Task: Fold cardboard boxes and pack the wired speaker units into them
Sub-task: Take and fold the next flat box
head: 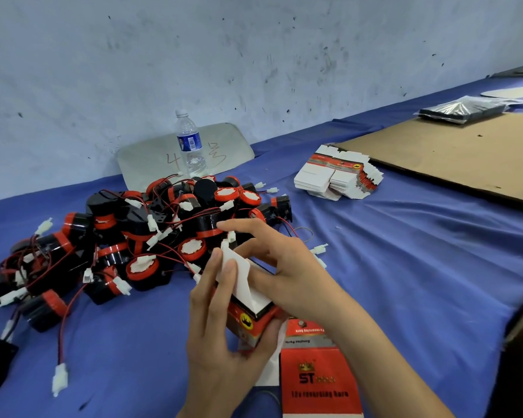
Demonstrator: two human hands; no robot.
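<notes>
Box point(249, 320) sits in both hands over the near worktop point(405, 267), right of the speakers point(133, 236). Left hand point(221, 336) grips its near end, fingers on the raised white flap point(237, 277); right hand point(284, 267) arches over the open top, grip unclear. The flap wants creasing on its score, walls kept square, before tucking.

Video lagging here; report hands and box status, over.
Left hand grips small red cardboard box, fingers on its white flap. Right hand cupped over box top, grip unclear. Pile of black-and-red wired speakers close behind.
</notes>
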